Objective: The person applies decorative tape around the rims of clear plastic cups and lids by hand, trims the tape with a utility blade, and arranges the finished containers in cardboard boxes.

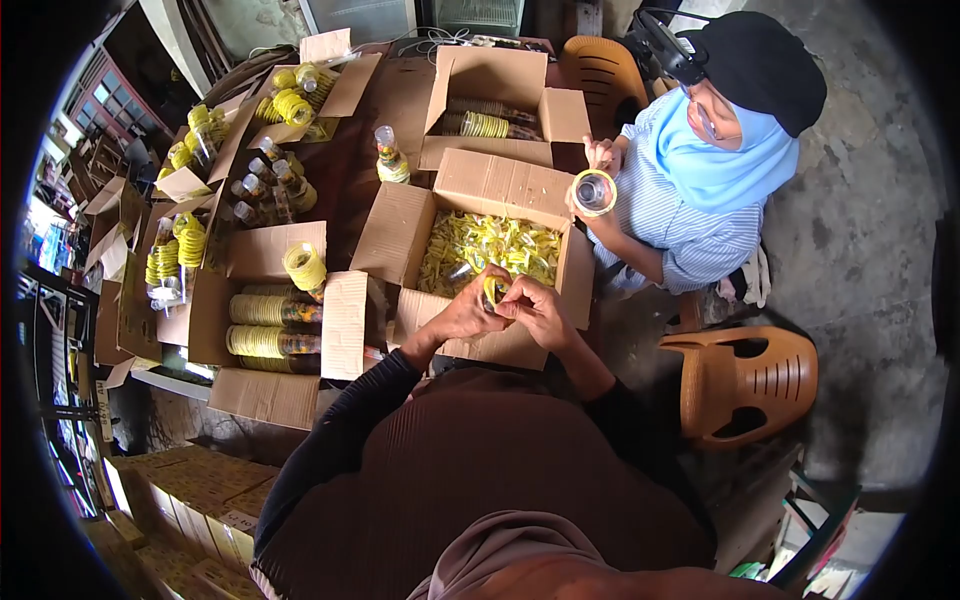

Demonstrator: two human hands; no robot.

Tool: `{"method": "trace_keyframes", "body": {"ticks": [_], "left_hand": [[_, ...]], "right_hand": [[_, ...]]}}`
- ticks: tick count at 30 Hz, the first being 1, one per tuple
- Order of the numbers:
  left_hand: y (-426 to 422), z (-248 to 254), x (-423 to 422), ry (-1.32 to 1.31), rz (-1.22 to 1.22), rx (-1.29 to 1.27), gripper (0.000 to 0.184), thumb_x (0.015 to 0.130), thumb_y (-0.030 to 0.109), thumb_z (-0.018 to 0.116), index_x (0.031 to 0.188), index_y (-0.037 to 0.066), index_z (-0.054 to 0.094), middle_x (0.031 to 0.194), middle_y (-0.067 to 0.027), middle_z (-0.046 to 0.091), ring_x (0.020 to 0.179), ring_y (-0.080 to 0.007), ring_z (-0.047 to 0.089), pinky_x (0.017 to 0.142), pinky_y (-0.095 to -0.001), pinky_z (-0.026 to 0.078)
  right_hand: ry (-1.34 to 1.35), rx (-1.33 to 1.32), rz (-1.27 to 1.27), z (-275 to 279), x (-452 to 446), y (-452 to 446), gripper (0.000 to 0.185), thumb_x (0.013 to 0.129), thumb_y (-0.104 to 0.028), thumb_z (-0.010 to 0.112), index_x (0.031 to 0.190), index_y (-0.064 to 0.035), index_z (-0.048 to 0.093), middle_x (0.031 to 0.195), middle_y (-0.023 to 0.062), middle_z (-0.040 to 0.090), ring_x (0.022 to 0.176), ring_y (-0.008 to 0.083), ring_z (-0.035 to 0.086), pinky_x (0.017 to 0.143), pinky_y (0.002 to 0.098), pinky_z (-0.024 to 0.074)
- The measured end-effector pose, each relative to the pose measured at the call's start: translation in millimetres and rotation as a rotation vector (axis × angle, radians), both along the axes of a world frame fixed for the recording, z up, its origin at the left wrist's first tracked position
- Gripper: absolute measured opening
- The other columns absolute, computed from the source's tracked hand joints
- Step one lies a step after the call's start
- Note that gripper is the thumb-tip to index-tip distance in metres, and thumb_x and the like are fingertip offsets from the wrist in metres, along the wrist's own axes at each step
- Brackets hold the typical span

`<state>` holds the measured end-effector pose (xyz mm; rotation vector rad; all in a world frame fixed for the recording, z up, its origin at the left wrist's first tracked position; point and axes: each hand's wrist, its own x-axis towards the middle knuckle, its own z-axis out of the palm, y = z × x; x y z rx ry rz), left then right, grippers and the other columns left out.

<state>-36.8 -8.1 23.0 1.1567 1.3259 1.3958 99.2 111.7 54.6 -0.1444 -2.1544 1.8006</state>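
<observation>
Left hand (pixel 468 308): is gripping a small yellow-edged piece (pixel 490 292), fingers curled around it.
Right hand (pixel 537 308): is pinching at the same piece's edge, fingertips drawn close together.
Yellow-edged piece: is sitting between both hands, over the near side of the scrap carton (pixel 393 235); mostly covered by fingers, full shape can't be told.
Scrap carton: one, cardboard, flaps spreading outward; is holding a loose heap of thin, curly yellow scraps (pixel 490 250), too many to count.
Left carton (pixel 265 395): one, is standing open just beside it; at least three lying stacks (pixel 265 340) of yellow-rimmed cups showing inside, one more yellow-ringed stack (pixel 304 266) resting on top.
Far carton (pixel 492 68): one, is standing behind the scrap carton, at least two cup stacks lying inside.
Upright stack (pixel 392 158): one, clear top, yellow rings below, is standing on the bench (pixel 385 95).
Clear-ended stacks (pixel 270 182): several, are overlapping left of it; exact count hidden.
Co-worker (pixel 690 180): one, is holding one clear, round, yellow-rimmed cup (pixel 594 192) right of the scrap carton.
Chairs: two, orange-brown moulded plastic; near one (pixel 750 385) is taking up floor at right, other (pixel 603 70) is standing behind.
</observation>
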Motion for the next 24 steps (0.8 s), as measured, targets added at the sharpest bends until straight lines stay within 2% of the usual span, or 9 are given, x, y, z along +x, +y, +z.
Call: {"method": "trace_keyframes", "body": {"ticks": [5,7,9,11,13,15,21,23,24], "left_hand": [[7,-19,12,-0.231,0.082,0.122,0.054,0.074,-0.002,0.074,0.114,0.01,0.041,0.1,-0.004,0.05,0.092,-0.0125,0.055,0.073,-0.0286,0.051],[6,-14,13,-0.419,0.073,0.053,0.053,0.074,-0.004,0.073,0.114,0.01,0.041,0.101,-0.0026,0.049,0.094,-0.0122,0.054,0.075,-0.0293,0.051],[9,-11,14,-0.372,0.122,0.112,0.056,0.072,-0.003,0.075,0.114,0.01,0.041,0.101,-0.0015,0.048,0.095,-0.0112,0.053,0.077,-0.0279,0.049],[10,-3,14,-0.244,0.166,0.169,0.059,0.069,-0.003,0.076,0.114,0.011,0.04,0.1,-0.0006,0.046,0.093,-0.01,0.051,0.076,-0.0261,0.048],[10,4,17,-0.255,0.191,0.147,0.06,0.068,-0.002,0.076,0.114,0.011,0.04,0.1,-0.0006,0.046,0.092,-0.0095,0.05,0.075,-0.0253,0.047],[10,4,19,-0.269,0.217,0.123,0.061,0.067,-0.002,0.077,0.114,0.012,0.04,0.1,-0.0006,0.046,0.091,-0.0089,0.05,0.073,-0.0245,0.047],[1,10,24,-0.318,0.274,0.122,0.063,0.066,-0.003,0.076,0.115,0.011,0.038,0.101,-0.0012,0.047,0.091,-0.0088,0.05,0.072,-0.0244,0.046],[-2,9,24,-0.282,0.297,0.134,0.062,0.067,-0.002,0.077,0.114,0.011,0.039,0.103,-0.0019,0.047,0.092,-0.0088,0.051,0.073,-0.0249,0.046],[-4,6,24,-0.28,0.307,0.136,0.062,0.067,-0.002,0.077,0.114,0.011,0.039,0.103,-0.0019,0.047,0.092,-0.0088,0.051,0.073,-0.0249,0.046]], "right_hand": [[0.115,-0.049,-0.114,-1,-5,-4,0.01,0.088,-0.002,0.063,0.081,-0.0025,0.056,0.079,0.0,0.051,0.074,0.0074,0.048,0.07,0.024,0.0396],[0.144,-0.238,-0.147,2,-4,-4,0.01,0.088,-0.002,0.063,0.08,-0.0026,0.057,0.078,0.0006,0.051,0.077,0.0085,0.047,0.073,0.0244,0.0385],[0.198,-0.333,-0.127,-4,-7,-2,0.009,0.087,-0.002,0.063,0.081,-0.0038,0.058,0.08,-0.0001,0.051,0.077,0.0089,0.047,0.074,0.0245,0.0383],[0.33,-0.703,-0.106,-8,-10,1,0.007,0.087,-0.002,0.063,0.082,-0.0048,0.058,0.08,-0.0007,0.051,0.077,0.009,0.048,0.075,0.0244,0.0383],[0.355,-0.776,-0.081,-13,-12,5,0.008,0.087,-0.004,0.064,0.084,-0.0065,0.058,0.081,-0.0017,0.05,0.076,0.0082,0.047,0.075,0.0247,0.0384],[0.394,-0.973,-0.044,-20,-15,8,0.009,0.087,-0.006,0.065,0.083,-0.0075,0.057,0.082,-0.0026,0.05,0.076,0.0076,0.047,0.075,0.024,0.0381],[0.403,-1.17,0.058,-31,-22,12,0.013,0.087,-0.014,0.067,0.083,-0.0097,0.056,0.082,-0.0015,0.05,0.075,0.0085,0.048,0.075,0.0273,0.0437],[0.388,-1.127,0.12,-30,-24,15,0.012,0.088,-0.012,0.066,0.083,-0.0087,0.056,0.083,-0.0009,0.051,0.075,0.0086,0.049,0.075,0.0284,0.0452],[0.338,-0.999,0.11,-26,-23,16,0.009,0.089,-0.008,0.064,0.085,-0.008,0.056,0.084,-0.0006,0.051,0.076,0.0088,0.05,0.075,0.0289,0.0455]]}}
